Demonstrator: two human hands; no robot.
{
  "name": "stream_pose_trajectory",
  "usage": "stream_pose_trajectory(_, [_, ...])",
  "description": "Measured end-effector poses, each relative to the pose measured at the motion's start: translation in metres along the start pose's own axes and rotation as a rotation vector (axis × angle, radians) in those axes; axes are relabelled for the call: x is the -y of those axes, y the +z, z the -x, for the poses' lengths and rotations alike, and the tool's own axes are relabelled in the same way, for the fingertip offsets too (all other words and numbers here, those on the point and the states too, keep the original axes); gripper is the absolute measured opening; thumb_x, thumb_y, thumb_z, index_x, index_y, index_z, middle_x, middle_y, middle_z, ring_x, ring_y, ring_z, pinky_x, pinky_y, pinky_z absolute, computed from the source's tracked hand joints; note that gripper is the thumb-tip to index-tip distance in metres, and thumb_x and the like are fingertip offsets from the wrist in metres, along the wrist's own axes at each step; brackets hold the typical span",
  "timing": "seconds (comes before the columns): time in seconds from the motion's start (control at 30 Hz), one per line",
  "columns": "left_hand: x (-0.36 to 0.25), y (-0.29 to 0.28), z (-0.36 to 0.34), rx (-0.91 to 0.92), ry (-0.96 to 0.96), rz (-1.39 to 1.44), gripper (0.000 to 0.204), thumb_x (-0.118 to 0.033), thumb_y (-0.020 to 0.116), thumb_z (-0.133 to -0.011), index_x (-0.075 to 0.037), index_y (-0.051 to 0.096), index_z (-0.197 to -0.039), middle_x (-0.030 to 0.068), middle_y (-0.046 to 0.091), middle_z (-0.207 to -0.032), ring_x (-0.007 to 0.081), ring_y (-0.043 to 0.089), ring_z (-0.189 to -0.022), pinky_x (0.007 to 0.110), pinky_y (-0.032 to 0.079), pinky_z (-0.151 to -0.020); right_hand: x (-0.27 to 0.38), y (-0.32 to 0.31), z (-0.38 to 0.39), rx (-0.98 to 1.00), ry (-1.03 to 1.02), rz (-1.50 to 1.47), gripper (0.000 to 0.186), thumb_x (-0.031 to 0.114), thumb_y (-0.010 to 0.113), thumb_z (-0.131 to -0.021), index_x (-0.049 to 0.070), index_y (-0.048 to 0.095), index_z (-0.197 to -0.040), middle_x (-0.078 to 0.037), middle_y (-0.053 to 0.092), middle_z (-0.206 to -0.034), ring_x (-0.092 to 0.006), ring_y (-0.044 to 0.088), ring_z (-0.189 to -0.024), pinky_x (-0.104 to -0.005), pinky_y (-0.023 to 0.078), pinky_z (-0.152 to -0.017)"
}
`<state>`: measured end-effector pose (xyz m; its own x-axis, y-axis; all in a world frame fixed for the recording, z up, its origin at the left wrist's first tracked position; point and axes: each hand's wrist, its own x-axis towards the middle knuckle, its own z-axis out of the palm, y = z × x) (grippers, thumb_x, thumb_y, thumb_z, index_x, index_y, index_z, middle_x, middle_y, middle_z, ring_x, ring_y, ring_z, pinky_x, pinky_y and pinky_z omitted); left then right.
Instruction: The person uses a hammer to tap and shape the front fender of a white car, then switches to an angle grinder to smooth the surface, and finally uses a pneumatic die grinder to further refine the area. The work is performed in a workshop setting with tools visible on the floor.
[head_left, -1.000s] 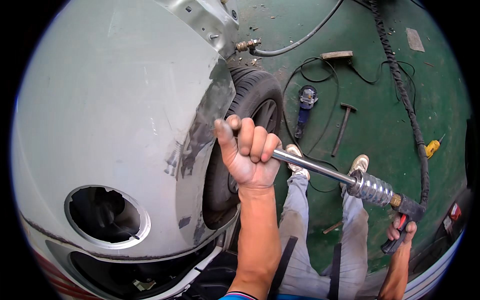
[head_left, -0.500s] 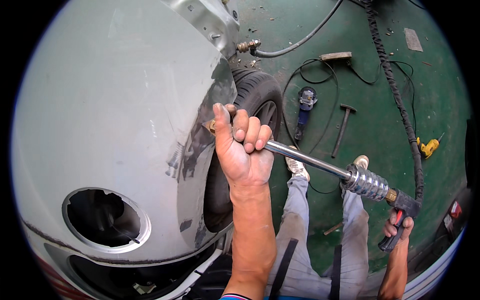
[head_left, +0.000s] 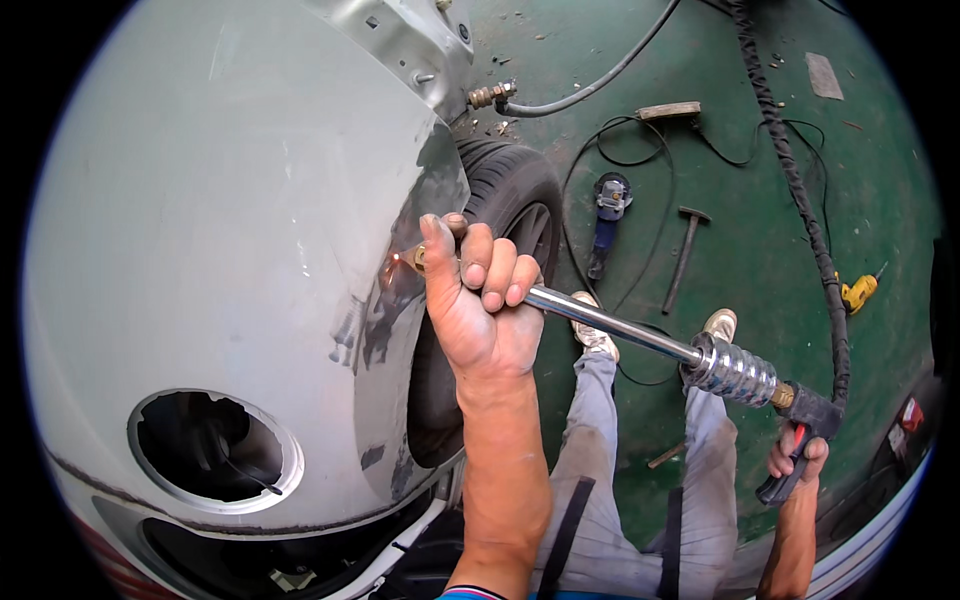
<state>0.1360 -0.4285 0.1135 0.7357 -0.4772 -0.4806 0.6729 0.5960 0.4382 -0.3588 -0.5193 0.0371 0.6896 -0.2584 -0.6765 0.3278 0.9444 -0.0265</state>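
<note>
My left hand [head_left: 485,310] is closed around the chrome shaft [head_left: 615,322] of a pull tool, near its front end. The brass tip [head_left: 414,258] touches the sanded, patchy edge [head_left: 375,310] of a pale car panel [head_left: 220,230], beside the wheel arch, with a small orange glow at the contact. A ribbed metal sliding weight [head_left: 730,368] sits on the shaft. My right hand [head_left: 798,458] grips the black pistol handle with a red trigger at the rear of the tool.
On the green floor lie an angle grinder [head_left: 608,220], a hammer [head_left: 688,250], a yellow power tool [head_left: 858,292], a block [head_left: 668,110] and cords. A hose [head_left: 590,90] and a wrapped cable [head_left: 790,160] cross it. The tire [head_left: 515,180] and my feet [head_left: 595,335] are beside the car.
My left hand and the front of the tool moved up and left to the panel's edge. The brass tip came into view, and an orange glow now shows where it meets the metal.
</note>
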Motion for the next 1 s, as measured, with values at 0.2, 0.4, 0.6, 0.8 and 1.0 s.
stream_pose_trajectory(0.2, [0.069,-0.011,0.034,0.106,0.021,-0.314,0.03,-0.03,0.064,-0.099,-0.005,0.058,-0.114,0.0069,0.058,-0.085,0.0164,0.059,-0.083,0.035,0.052,-0.079,-0.002,0.001,0.003,-0.049,0.002,-0.02,0.064,0.017,0.068,-0.067,-0.012,0.056,-0.122,-0.023,0.071,-0.104,-0.0301,0.062,-0.055,-0.0461,0.055,-0.053])
stream_pose_trajectory(0.4, [0.169,-0.025,0.114,-0.097,-0.148,-0.258,0.024,-0.021,0.06,-0.1,0.0,0.062,-0.11,0.0145,0.068,-0.094,0.0268,0.069,-0.092,0.046,0.055,-0.09,0.003,0.005,-0.004,-0.035,0.08,-0.04,0.064,0.016,0.068,-0.066,-0.012,0.056,-0.122,-0.025,0.07,-0.103,-0.031,0.064,-0.056,-0.0469,0.056,-0.055])
stream_pose_trajectory(0.6, [0.136,-0.019,0.085,-0.064,-0.124,-0.219,0.022,-0.024,0.057,-0.099,-0.003,0.062,-0.102,0.0105,0.066,-0.083,0.025,0.067,-0.082,0.047,0.051,-0.091,0.007,-0.003,-0.005,-0.032,0.078,-0.037,0.063,0.015,0.068,-0.066,-0.012,0.056,-0.122,-0.025,0.07,-0.101,-0.0311,0.064,-0.056,-0.0466,0.057,-0.055])
stream_pose_trajectory(0.8, [0.166,-0.033,0.104,0.035,-0.106,-0.364,0.028,-0.029,0.059,-0.098,-0.002,0.059,-0.109,0.0174,0.066,-0.103,0.0268,0.065,-0.095,0.045,0.052,-0.092,0.006,0.009,-0.006,-0.013,0.032,0.015,0.056,0.017,0.067,-0.071,-0.01,0.055,-0.118,-0.021,0.069,-0.098,-0.0289,0.063,-0.057,-0.0456,0.055,-0.055])
stream_pose_trajectory(1.0, [0.026,-0.011,0.036,-0.166,0.271,-0.268,0.036,-0.033,0.061,-0.1,0.0,0.053,-0.114,0.0152,0.061,-0.104,0.0221,0.06,-0.092,0.038,0.052,-0.086,0.009,-0.006,0.0,0.003,0.038,0.041,0.054,0.017,0.069,-0.07,-0.011,0.056,-0.115,-0.02,0.068,-0.094,-0.0275,0.062,-0.054,-0.0445,0.053,-0.051])
